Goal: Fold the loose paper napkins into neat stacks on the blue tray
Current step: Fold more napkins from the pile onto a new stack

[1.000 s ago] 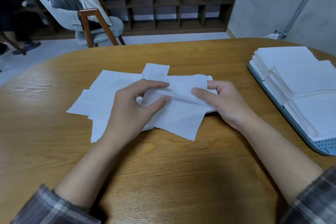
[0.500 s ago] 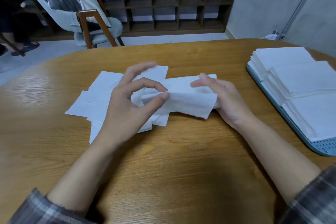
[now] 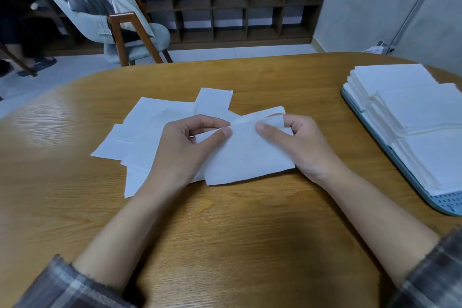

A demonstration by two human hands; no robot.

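One napkin (image 3: 250,157) in fold, two-handed

Left hand (image 3: 180,150): thumb and forefinger pinch the napkin's top edge.
Right hand (image 3: 302,147): thumb lies on top of the same napkin, fingers curled behind its far edge, gripping it.
Napkin: between both hands, near edge lying on the table (image 3: 225,220).
Loose napkins (image 3: 150,122): flat, overlapping, under and beyond the left hand.
Tray (image 3: 447,204): blue, well off to the right of the right hand.
Stacks (image 3: 425,117): white, folded, filling the tray.
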